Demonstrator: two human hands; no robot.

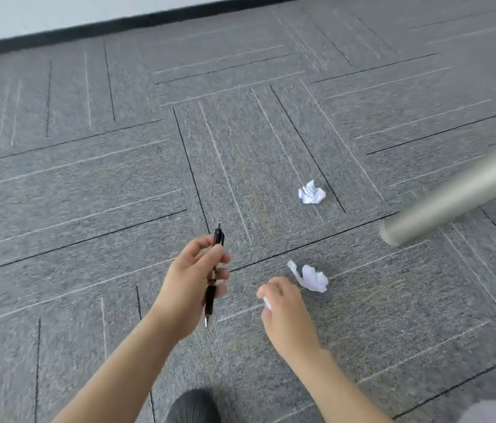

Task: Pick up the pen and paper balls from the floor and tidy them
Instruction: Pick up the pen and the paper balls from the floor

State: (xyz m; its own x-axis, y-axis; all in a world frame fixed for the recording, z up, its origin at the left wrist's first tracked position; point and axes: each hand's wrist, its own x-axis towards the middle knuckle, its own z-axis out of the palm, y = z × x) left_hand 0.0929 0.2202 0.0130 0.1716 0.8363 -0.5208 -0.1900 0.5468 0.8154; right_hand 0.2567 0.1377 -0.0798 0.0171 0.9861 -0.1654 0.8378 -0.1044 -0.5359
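Just beyond right hand (286,312): paper ball (312,277).

One pen (214,271), two paper balls (311,192) (312,277).

A: Floor?
B: Grey carpet tiles (94,184).
A: On it?
B: 2 paper balls, far one (311,192), near one (312,278), apart. Metal leg (393,235) at right, dark shoe (193,406) at bottom.

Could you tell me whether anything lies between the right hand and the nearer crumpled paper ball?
Nothing visible does: only bare grey carpet separates the right hand from the nearer crumpled white paper ball. The metal leg stands off to the side.
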